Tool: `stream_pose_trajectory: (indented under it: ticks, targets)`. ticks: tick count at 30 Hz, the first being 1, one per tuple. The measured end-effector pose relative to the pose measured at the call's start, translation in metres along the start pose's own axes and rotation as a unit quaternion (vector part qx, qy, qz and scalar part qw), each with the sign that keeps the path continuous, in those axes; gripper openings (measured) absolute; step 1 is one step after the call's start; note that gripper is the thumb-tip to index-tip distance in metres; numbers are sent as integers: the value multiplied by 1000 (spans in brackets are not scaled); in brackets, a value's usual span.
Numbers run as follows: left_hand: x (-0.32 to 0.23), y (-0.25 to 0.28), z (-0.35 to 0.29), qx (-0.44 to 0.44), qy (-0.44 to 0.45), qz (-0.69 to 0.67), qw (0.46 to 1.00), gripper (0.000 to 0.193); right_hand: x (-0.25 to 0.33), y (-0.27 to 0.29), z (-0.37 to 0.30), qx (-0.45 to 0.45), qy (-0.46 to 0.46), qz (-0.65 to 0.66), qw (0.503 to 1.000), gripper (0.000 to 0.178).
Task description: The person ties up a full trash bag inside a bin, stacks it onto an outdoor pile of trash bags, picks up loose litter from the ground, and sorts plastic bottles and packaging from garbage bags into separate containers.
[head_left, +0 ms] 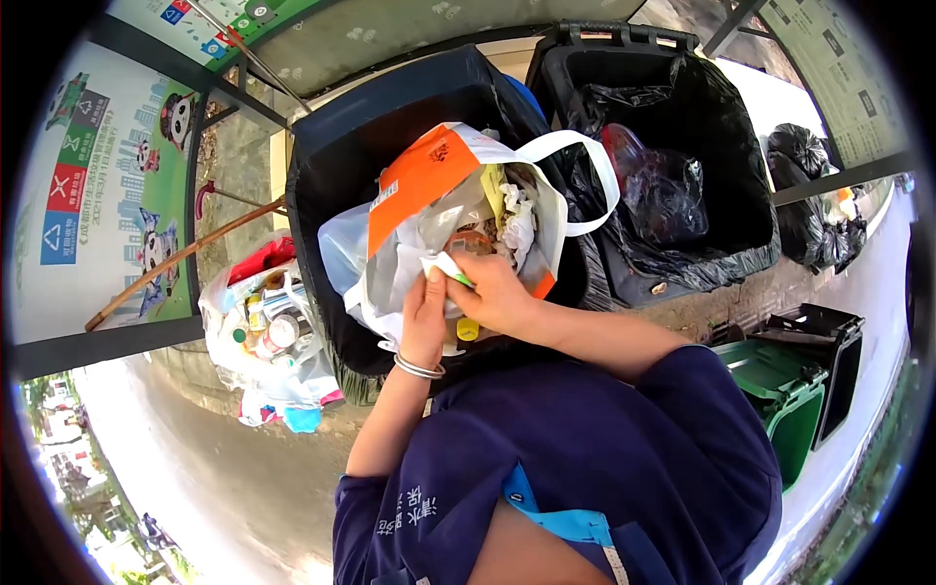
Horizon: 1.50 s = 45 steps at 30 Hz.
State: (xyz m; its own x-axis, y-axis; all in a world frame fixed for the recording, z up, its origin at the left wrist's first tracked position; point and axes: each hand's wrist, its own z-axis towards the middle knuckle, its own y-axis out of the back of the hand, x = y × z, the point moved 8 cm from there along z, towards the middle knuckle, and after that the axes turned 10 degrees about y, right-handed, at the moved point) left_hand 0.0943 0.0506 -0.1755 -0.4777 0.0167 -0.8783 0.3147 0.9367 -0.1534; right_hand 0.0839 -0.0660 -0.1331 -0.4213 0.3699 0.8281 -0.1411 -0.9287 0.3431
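Observation:
My left hand (423,317), with a silver bangle at its wrist, and my right hand (495,294) meet over an opened white-and-orange shopping bag (421,185). Both are closed, fingers pinching a small white-and-green piece (446,264) that looks like a wrapper; its exact kind is unclear. The bag rests in the mouth of a black-lined bin (336,146), its white handle loop standing up at the right. Inside it show crumpled tissue (517,219), clear plastic and other mixed waste. A yellow cap (468,329) lies just below my right hand.
On the right stands another open bin (746,185) holding a tied black bag (673,200). A clear bag of bottles (278,336) sits at the left, beneath a wooden stick (185,255). Black sacks (829,229) and a green bin (795,409) are farther right.

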Motion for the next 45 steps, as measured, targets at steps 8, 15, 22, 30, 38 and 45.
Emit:
stream_pose_trajectory:
  ticks: [8,15,22,30,38,45]
  targets:
    - [-40,70,14,-196,-148,-91,965,29,39,-7,38,177,82,-39,980,38]
    - [-57,34,36,-112,-162,612,766,26,-58,-29,82,216,186,-303,909,33]
    - [-48,68,49,-61,-27,752,656,39,-36,-11,81,360,69,-178,913,35]
    - [-81,38,66,-80,-134,738,657,39,-60,-19,40,548,50,-398,734,37]
    - [-48,21,70,27,-117,728,675,33,-28,-50,97,308,201,-435,822,29]
    - [-73,38,74,23,-184,671,718,43,-71,-22,105,212,-160,-79,961,34]
